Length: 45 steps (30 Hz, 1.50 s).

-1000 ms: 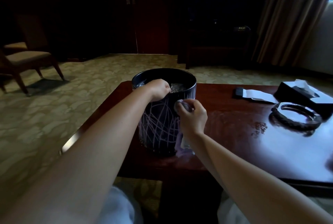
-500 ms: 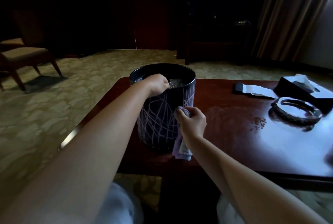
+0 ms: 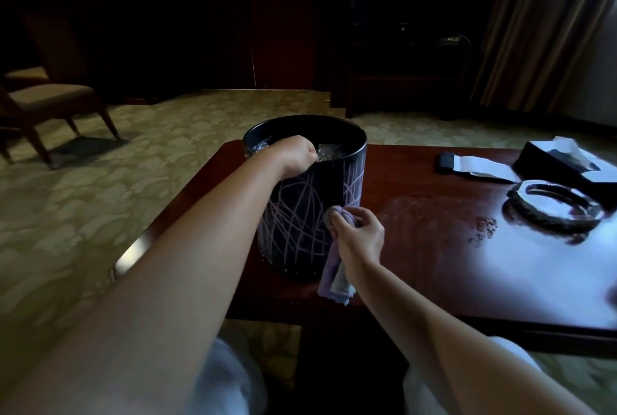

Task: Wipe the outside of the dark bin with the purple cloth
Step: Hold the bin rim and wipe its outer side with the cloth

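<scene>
Curled over the near rim of the dark bin (image 3: 310, 214), the left hand (image 3: 295, 157) gripped it, fingers hooked inside and knuckles up, steadying the bin where it stood upright on the near left part of the wooden table (image 3: 417, 247). Pale purple lines crossed the bin's dark wall, and something crinkled and shiny showed just inside its mouth beside the left hand.

From the head view, the right hand (image 3: 359, 236) was closed around a bunched part of the purple cloth (image 3: 334, 267), pressing that wad against the lower right side of the bin's outer wall. The rest of the cloth hung down from under the palm, its loose end reaching the tabletop just beside the bin's base. Both forearms were bare and stretched forward from the bottom of the view, with pale clothing showing below them.

Further right on the table lay a round glass ashtray (image 3: 556, 211), and behind it a dark tissue box (image 3: 567, 161) with a white tissue poking out. A white paper strip (image 3: 484, 164) lay flat near the far edge, left of the box. Bright light glared off the table's right half. On the patterned carpet (image 3: 100, 201) to the left stood a wooden chair (image 3: 50, 104), well apart from the table, and heavy curtains (image 3: 534, 30) hung at the far right.
</scene>
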### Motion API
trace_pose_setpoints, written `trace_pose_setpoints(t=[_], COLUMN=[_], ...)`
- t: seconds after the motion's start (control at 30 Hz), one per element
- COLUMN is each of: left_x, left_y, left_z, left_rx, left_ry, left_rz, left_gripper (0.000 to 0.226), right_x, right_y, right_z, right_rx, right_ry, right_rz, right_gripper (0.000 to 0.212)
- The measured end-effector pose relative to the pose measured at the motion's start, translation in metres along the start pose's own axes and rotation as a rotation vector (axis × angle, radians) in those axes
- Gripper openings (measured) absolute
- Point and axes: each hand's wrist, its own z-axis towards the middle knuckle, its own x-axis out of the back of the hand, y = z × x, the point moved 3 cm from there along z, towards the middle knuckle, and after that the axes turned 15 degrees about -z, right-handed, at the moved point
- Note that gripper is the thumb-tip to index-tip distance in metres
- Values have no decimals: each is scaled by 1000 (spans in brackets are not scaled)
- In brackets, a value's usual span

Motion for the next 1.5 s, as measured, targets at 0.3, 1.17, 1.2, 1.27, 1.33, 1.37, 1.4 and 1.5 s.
trace_pose_setpoints(t=[0.3,1.17,1.2,1.27,1.33,1.37,1.4,1.5], left_x=[-1,-1,-2,-2,-1,-1,-1,-1], left_y=[-1,4,4,5,5,4,5,5], left_z=[1,-5,-5,-6,-5,-6,-7,-7], left_rx=[-2,22,22,21,21,22,22,23], left_ry=[-3,-10,-10,-7,-8,-7,-4,-3], left_rz=[-25,-34,-39,-40,-39,-38,-34,-6], left_gripper=[17,18,18,19,19,20,20,22], right_x=[-5,-9,-10,-11,-12,-13,-13,-13], right_y=[26,50,50,54,62,68,73,82], right_z=[-4,-2,-1,1,3,3,2,1], right_rx=[-210,-150,-150,-157,-195,-230,-267,-301], right_ry=[-71,-55,-49,-49,-68,-87,-105,-136], right_rz=[-60,-32,-43,-124,-216,-261,-299,-358], right_gripper=[10,15,15,14,14,14,15,16])
